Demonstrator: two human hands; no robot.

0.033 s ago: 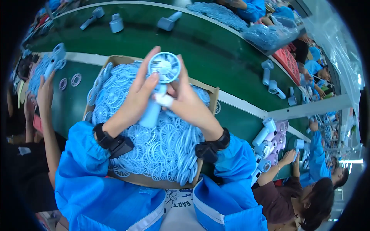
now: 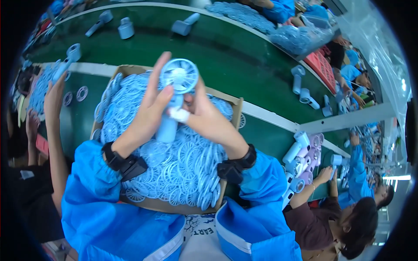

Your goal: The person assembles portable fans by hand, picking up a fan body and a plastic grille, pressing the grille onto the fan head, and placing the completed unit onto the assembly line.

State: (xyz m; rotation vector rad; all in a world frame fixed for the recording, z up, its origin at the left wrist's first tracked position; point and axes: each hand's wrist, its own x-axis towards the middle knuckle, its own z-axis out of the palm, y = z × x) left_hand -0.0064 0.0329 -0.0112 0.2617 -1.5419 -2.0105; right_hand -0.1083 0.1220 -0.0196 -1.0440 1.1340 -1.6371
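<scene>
A light blue handheld fan (image 2: 166, 129) is between my two hands, its round head tilted up toward me and its handle hanging down. White blades show inside the ring of the head; whether a separate grille sits over them I cannot tell. My left hand (image 2: 150, 104) grips the left side of the head, thumb on its lower rim and index finger stretched upward. On the other side my right hand (image 2: 204, 108) holds the head and neck, with a white wrap around its thumb. Just below is an open cardboard box (image 2: 237, 113) heaped with light blue fan grilles (image 2: 183, 169).
Beyond the box, a green conveyor belt (image 2: 148, 48) carries several blue fans (image 2: 126, 28). Lilac and blue fans (image 2: 300, 163) are piled to my right. Two lilac rings (image 2: 82, 93) lie at left. Co-workers' hands (image 2: 52, 102) are busy on both sides. A metal post (image 2: 344, 119) crosses at right.
The whole view has shifted slightly, so most things sit a little further left in the picture. Both hands keep their hold on the fan.
</scene>
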